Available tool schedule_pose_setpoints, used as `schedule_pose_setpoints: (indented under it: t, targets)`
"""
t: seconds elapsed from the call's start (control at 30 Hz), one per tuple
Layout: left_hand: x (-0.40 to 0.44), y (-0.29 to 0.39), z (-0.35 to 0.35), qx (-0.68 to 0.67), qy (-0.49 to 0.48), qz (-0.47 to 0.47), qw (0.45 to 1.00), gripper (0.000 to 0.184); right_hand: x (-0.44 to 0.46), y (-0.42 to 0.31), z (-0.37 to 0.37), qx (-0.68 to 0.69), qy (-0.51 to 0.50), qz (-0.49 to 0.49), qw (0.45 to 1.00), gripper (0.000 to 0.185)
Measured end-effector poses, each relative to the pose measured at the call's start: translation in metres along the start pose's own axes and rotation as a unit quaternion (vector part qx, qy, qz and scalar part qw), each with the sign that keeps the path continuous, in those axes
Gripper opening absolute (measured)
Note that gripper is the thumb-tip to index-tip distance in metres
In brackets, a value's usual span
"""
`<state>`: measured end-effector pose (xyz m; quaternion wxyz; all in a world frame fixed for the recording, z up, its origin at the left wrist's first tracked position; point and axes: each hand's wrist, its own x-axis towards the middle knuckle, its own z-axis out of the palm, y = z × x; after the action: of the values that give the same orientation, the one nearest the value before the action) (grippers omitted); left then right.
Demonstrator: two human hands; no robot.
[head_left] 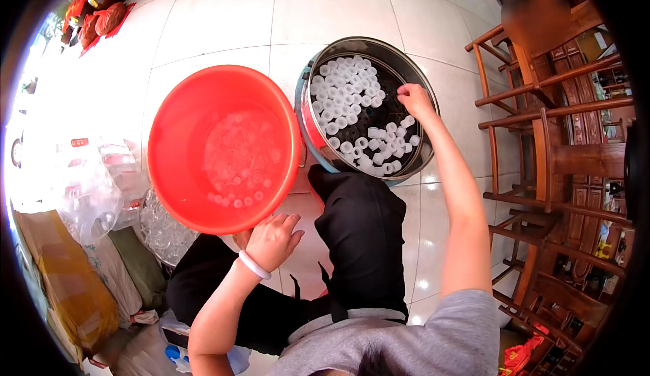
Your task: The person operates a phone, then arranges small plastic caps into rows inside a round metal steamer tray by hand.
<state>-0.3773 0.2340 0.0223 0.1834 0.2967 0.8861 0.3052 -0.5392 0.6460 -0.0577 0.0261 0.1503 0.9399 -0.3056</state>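
**Right hand [414, 98] hangs over the metal pan [393, 115], white rings [338, 92] inside**

And here they are, the little white rings, sitting in the round pan in two clusters: the larger one left of the right hand, the smaller one just nearer the body than it. The right hand leans in over the pan's right side, thumb and fingertips drawn close together; whether a ring is between them, I cannot tell. Over to the left hand [273, 238], wearing a white bracelet [253, 265] at the wrist: fingers loosely bent, back of the hand up, palm hidden, so I cannot tell if it holds anything. Just beyond it stands the big red basin [177, 139], pale pieces [250, 149] gathered inside. A black trouser leg [359, 217] lies to this hand's right. Far right of the right hand, wooden chairs [589, 161] line up on the tiled floor [230, 17].
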Motion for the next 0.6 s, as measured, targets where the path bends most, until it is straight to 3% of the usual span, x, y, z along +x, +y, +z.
schedule_pose_setpoints:
  t: [0.03, 0.07, 0.17, 0.2, 0.37, 0.43, 0.47, 0.5, 0.57, 0.6]
  targets:
    - [0.000, 0.000, 0.000, 0.001, -0.001, 0.001, 1.000, 0.025, -0.003, 0.001, -0.010, -0.122, -0.043, -0.011, 0.991, 0.021]
    - [0.000, 0.001, 0.000, -0.001, 0.000, 0.002, 1.000, 0.025, -0.004, -0.002, -0.019, -0.163, -0.130, 0.048, 0.977, 0.025]
    - [0.002, 0.002, 0.001, -0.001, 0.005, 0.010, 1.000, 0.025, -0.019, 0.011, -0.016, -0.208, -0.174, 0.038, 0.962, 0.032]
    - [0.002, 0.002, 0.001, -0.005, 0.004, 0.010, 1.000, 0.025, -0.026, 0.019, -0.012, -0.159, -0.146, -0.019, 0.976, 0.026]
    - [0.001, 0.000, 0.004, -0.004, 0.005, 0.012, 1.000, 0.025, -0.027, 0.021, -0.003, -0.107, -0.139, 0.027, 0.984, 0.020]
    - [0.001, 0.000, 0.004, -0.007, -0.001, 0.007, 1.000, 0.026, -0.030, 0.018, 0.004, -0.060, 0.034, -0.136, 0.988, 0.019]
    - [0.001, 0.001, 0.004, -0.007, -0.002, 0.008, 1.000, 0.026, -0.032, 0.013, 0.007, -0.032, 0.067, -0.173, 0.982, 0.021]
    - [0.002, 0.001, 0.003, -0.007, -0.002, 0.007, 1.000, 0.026, -0.035, 0.007, 0.010, -0.032, 0.068, -0.173, 0.982, 0.021]
    - [0.002, 0.001, 0.002, -0.007, -0.002, 0.005, 1.000, 0.026, -0.043, -0.010, 0.014, 0.112, -0.005, -0.029, 0.993, 0.021]
    - [0.002, 0.001, 0.002, -0.006, -0.001, 0.005, 1.000, 0.026, -0.048, -0.019, 0.017, 0.196, -0.016, -0.005, 0.980, 0.019]
